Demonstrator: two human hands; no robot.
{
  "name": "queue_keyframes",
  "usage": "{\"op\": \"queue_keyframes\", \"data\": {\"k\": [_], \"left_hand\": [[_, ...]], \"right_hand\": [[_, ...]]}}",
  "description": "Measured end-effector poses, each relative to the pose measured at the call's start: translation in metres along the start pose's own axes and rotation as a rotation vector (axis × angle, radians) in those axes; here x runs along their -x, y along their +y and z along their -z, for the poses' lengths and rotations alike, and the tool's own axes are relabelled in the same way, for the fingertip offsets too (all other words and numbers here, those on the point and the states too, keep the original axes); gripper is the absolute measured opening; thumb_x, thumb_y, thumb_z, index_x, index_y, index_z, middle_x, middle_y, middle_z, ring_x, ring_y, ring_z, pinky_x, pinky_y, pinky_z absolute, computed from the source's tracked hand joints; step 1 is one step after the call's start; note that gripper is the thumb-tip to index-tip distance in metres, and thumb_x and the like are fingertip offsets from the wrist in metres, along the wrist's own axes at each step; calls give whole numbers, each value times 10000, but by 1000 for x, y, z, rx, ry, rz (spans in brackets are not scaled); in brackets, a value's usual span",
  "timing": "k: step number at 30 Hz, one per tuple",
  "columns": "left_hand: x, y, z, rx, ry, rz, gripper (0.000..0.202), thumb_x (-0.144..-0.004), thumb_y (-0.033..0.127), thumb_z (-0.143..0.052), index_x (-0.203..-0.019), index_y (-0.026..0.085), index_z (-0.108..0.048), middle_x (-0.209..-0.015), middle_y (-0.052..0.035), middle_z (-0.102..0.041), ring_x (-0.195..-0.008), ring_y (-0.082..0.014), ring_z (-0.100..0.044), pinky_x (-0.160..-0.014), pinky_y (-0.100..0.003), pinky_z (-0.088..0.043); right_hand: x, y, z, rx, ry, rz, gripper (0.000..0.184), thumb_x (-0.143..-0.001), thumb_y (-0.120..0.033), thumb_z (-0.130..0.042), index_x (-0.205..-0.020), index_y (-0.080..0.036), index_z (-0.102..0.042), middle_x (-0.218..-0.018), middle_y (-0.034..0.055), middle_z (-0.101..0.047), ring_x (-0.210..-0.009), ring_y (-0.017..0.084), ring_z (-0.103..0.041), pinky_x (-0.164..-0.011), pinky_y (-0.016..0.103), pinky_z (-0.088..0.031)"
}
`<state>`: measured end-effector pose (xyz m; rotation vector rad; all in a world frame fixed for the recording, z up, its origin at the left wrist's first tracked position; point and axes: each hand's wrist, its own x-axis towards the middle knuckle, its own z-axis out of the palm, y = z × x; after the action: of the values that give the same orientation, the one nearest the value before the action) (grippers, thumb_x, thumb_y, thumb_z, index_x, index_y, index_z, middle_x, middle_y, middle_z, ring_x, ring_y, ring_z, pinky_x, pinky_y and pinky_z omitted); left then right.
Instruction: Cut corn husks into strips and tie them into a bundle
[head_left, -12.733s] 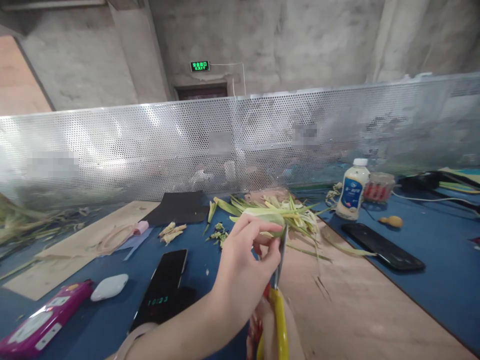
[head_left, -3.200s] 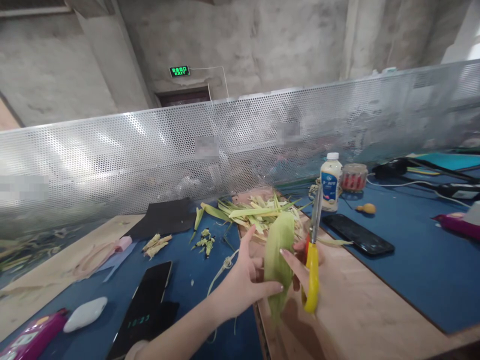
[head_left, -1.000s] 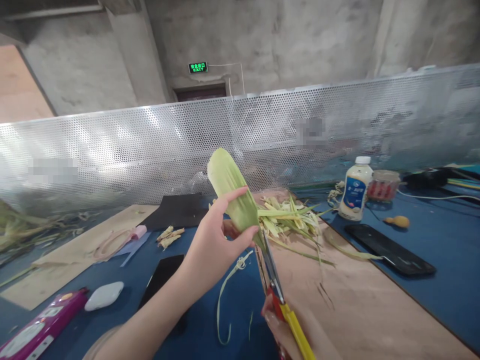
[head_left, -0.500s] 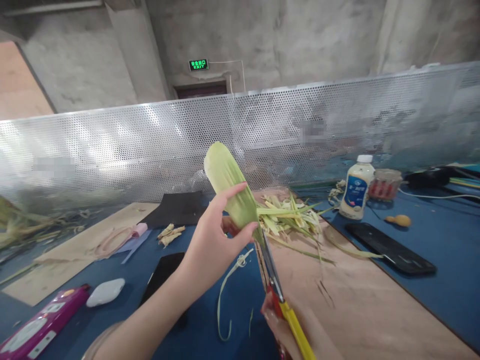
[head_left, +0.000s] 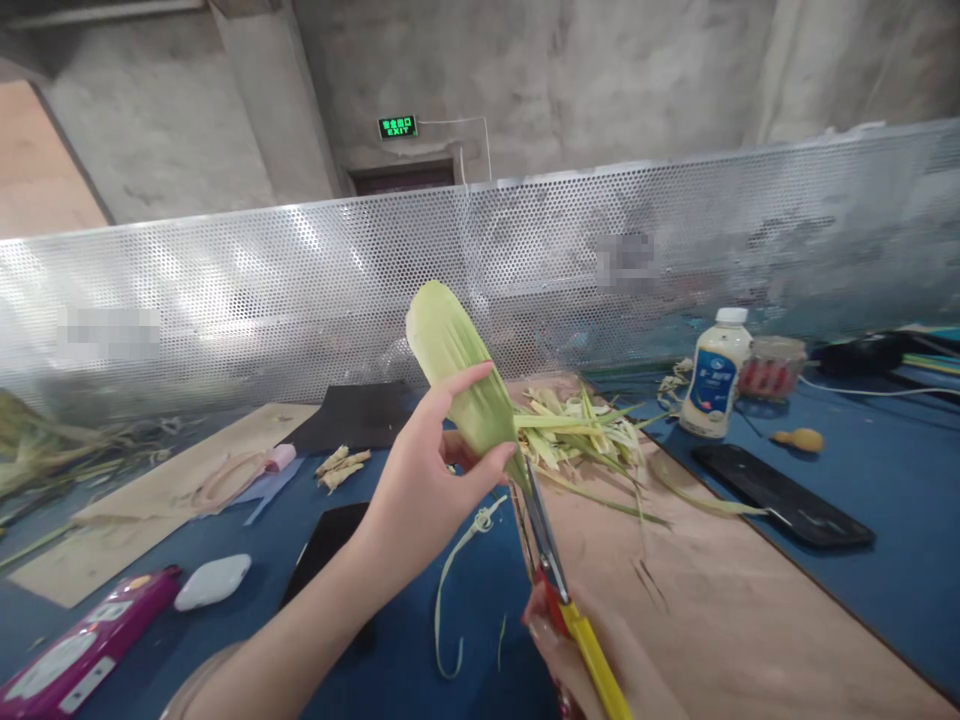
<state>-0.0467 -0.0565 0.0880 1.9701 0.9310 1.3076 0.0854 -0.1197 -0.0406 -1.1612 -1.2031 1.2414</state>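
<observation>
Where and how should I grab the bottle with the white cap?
I'd grip the bottle around its labelled body, below the cap, from the near side: it stands upright, the jar sits close on its right, and the phone in front lies flat.

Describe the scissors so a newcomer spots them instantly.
On the blue table lies a wooden board. Near its left edge, the right hand holds the scissors. Unlike the green husk by their tips, they have metal blades and red-and-yellow handles.
</observation>
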Motion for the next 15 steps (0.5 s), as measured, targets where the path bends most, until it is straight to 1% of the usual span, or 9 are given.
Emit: {"op": "queue_keyframes", "data": {"k": [2, 5, 8, 12, 15], "left_hand": [[0, 0, 0, -1, 0, -1, 590, -758, 195, -645, -1294, 250, -404, -1053, -49, -643, -731, -183, -690, -606, -296, -606], [0, -1, 0, -13, -2, -1, 590, -758, 194, -647, -1293, 256, -406, -1037, -43, -648, -713, -180, -690, -607, -302, -606], [0, -2, 0, -21, 2, -5, 589, -758, 195, -647, -1292, 262, -407, -1025, -38, -651, -705, -178, -689, -603, -301, -605], [1, -3, -1, -17, 9, -9, 579, -763, 197, -643, -1288, 274, -411, -1014, -28, -650, -703, -174, -687, -588, -291, -601], [1, -3, -1, -13, 6, -16, 576, -766, 198, -642, -1287, 280, -412, -1005, -22, -651, -699, -169, -686, -599, -291, -599]], "right_hand": [[-1, 4, -2, 2, 32, 4, 582, -664, -749, -505, -774, -181, -561, -689, 36, -540, -622, 152, -534, -583, 251, -456], [-2, 4, -2, -6, 29, 5, 613, -644, -776, -496, -773, -181, -560, -682, 33, -527, -617, 150, -525, -581, 255, -450], [-2, 0, 0, -25, -14, 0, 622, -627, -779, -513, -779, -178, -569, -687, 34, -532, -621, 149, -528, -592, 257, -449], [-1, -3, 0, -32, 6, 4, 612, -626, -772, -522, -771, -179, -569, -685, 34, -536, -608, 146, -527, -587, 257, -451], [1, -2, -1, -21, 12, 7, 585, -649, -749, -525, -786, -183, -577, -715, 46, -560, -646, 163, -553, -612, 265, -464]]}}
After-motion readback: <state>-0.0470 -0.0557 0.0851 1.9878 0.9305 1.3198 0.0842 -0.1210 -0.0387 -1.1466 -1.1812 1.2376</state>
